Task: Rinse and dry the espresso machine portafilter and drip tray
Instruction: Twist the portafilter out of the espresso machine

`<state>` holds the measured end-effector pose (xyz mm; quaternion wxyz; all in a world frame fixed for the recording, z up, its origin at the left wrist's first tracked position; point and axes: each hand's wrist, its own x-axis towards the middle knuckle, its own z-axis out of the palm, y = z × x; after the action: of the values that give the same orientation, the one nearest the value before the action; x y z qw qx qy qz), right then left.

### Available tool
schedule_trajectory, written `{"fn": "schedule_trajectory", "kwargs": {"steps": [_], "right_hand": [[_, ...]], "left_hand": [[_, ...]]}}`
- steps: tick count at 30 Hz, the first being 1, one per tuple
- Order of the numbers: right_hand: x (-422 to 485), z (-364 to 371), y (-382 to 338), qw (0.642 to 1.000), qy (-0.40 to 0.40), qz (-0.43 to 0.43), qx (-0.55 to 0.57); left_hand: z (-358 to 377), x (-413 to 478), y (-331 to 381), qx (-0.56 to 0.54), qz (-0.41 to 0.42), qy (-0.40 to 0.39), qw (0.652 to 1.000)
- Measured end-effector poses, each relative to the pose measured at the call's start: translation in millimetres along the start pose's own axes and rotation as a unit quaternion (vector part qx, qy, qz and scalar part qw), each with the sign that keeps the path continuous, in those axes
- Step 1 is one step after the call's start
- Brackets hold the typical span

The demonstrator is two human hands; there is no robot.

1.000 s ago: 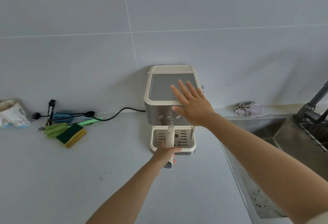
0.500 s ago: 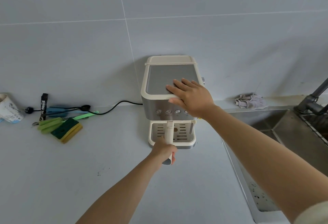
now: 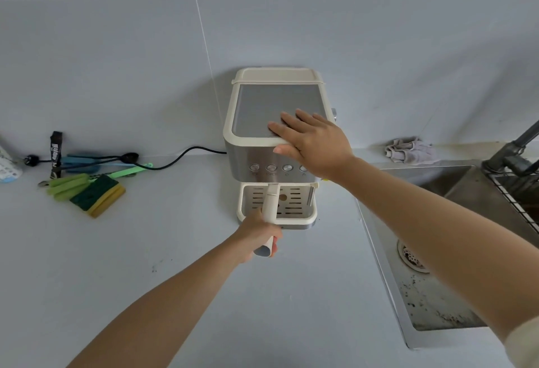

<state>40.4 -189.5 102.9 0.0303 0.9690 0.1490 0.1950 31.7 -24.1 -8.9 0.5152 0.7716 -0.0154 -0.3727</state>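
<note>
A cream and steel espresso machine (image 3: 256, 105) stands on the grey counter against the tiled wall. Its portafilter (image 3: 269, 200) sticks out from under the front panel, cream handle pointing toward me. My left hand (image 3: 256, 232) is wrapped around that handle near its end. The portafilter's basket end is hidden under the machine. Below it sits the cream slotted drip tray (image 3: 294, 205). My right hand (image 3: 313, 141) lies flat on the machine's top front corner, fingers spread, thumb against the front face.
A steel sink (image 3: 431, 265) with a drain lies to the right, a dark faucet (image 3: 513, 151) at its far corner. A grey cloth (image 3: 411, 150) rests behind the sink. Sponges and brushes (image 3: 87, 189) lie at the left, with the black power cord (image 3: 175, 157).
My right hand has come down from hovering onto the machine's top and now presses flat there. My left hand keeps its hold on the portafilter handle. The view has shifted slightly.
</note>
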Motion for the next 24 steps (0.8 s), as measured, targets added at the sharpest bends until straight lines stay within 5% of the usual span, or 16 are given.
{"fn": "schedule_trajectory", "kwargs": {"steps": [9, 24], "right_hand": [[0, 0, -2, 1.000, 0.021, -0.005, -0.006], [-1, 1, -1, 0.998, 0.059, -0.009, -0.014]], "left_hand": [[-78, 10, 10, 0.135, 0.006, -0.072, 0.988], [-120, 42, 18, 0.166, -0.004, -0.146, 0.975]]}}
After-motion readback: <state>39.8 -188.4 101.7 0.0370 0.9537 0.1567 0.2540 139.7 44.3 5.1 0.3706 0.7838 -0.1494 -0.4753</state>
